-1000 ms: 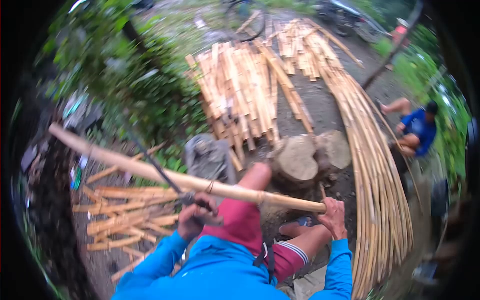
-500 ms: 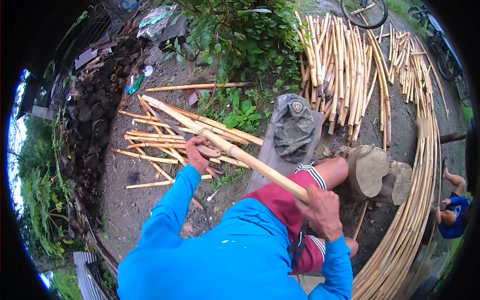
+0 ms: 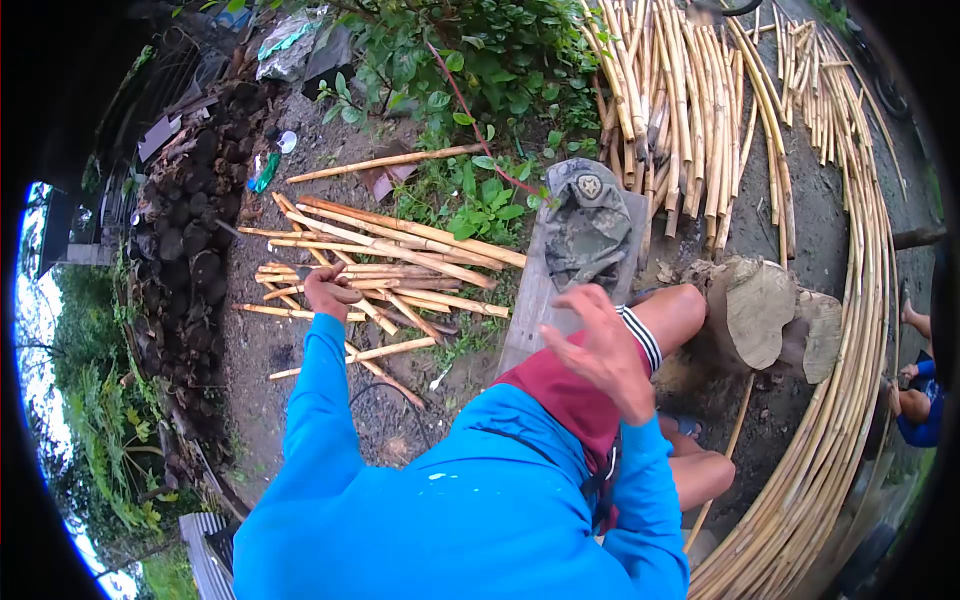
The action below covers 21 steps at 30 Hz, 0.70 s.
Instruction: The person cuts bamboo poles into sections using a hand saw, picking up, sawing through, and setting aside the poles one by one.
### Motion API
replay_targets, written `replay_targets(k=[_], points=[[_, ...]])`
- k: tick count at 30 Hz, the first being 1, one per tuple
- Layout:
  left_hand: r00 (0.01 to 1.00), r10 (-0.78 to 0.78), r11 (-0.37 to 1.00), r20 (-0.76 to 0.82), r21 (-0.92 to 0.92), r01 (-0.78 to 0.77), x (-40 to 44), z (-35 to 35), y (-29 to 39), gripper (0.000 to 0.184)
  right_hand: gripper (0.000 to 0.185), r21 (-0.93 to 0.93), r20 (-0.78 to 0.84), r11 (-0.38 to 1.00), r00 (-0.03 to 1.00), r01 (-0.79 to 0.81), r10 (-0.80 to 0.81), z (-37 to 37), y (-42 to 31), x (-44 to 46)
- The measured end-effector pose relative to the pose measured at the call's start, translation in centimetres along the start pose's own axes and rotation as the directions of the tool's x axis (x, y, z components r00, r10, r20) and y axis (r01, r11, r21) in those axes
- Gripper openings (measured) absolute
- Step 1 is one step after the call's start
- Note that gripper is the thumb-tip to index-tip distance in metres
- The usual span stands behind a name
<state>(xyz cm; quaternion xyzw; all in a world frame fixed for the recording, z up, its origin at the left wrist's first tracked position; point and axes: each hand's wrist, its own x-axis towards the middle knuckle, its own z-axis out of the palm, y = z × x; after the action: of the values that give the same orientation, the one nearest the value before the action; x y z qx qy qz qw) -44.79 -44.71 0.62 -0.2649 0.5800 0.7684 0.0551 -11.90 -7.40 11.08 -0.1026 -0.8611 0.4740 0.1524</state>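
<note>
My left hand [image 3: 330, 292] is wrapped round the wooden handle of a long knife [image 3: 305, 272], out over the left part of the bamboo pile. Its blade points up and left, and is partly blurred. My right hand [image 3: 605, 350] is raised above my thigh with its fingers spread and nothing in them. Cut bamboo poles [image 3: 420, 250] lie crossed in a loose pile on the dirt ahead of me, to the right of the knife. A camouflage cap [image 3: 590, 225] rests on a wooden bench [image 3: 525, 310] just beyond my right hand.
Sawn log stumps [image 3: 755, 315] stand right of my knee. Long bamboo poles [image 3: 835, 400] run along the right side, and more bamboo stacks [image 3: 680, 110] lie behind. Dark stacked logs [image 3: 185, 240] line the left. Another person [image 3: 920, 400] sits at the far right edge.
The bamboo pole has left my right hand, which has opened and risen. My left hand has moved left with the knife, away from the pole. The view has shifted slightly.
</note>
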Motion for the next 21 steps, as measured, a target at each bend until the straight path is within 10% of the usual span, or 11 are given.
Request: replay_targets(k=[3,9,12,13,15,18,21], points=[[0.974,0.165,0.967,0.157,0.168,-0.19,-5.2,3.7,-2.9,0.015,0.022,0.134,0.054,0.878,0.888,-0.459,0.456,-5.4,1.2,-5.2],[0.726,0.142,0.907,0.672,0.206,-0.368,-14.7,12.8,-6.6,0.01,0.02,0.512,-0.146,0.53,0.539,-0.676,0.829,-10.7,9.3,-22.1],[0.542,0.064,0.908,0.838,0.176,-0.38,-19.5,17.3,-8.0,0.015,0.022,0.683,-0.278,0.5,0.443,-0.533,0.852,-12.5,8.0,-27.4],[0.494,-0.069,0.917,0.867,0.249,-0.31,-22.1,18.7,-7.6,0.017,0.024,0.68,-0.379,0.635,0.567,-0.366,0.732,-12.3,7.8,-28.9],[0.374,-0.064,0.949,0.925,0.173,-0.264,-26.5,21.4,-8.8,0.022,0.017,0.952,-0.248,0.298,0.389,-0.072,0.887,-11.2,12.3,-32.4],[0.168,-0.217,0.921,0.962,0.259,-0.292,-32.4,24.4,-9.5,0.027,0.018,0.953,-0.298,0.248,0.392,0.174,0.87,-10.6,14.0,-32.1],[-0.027,-0.405,0.833,0.914,0.356,-0.424,-35.7,26.3,-11.2,0.033,0.016,0.938,-0.344,0.335,0.335,0.087,0.877,-9.8,14.8,-31.5]])
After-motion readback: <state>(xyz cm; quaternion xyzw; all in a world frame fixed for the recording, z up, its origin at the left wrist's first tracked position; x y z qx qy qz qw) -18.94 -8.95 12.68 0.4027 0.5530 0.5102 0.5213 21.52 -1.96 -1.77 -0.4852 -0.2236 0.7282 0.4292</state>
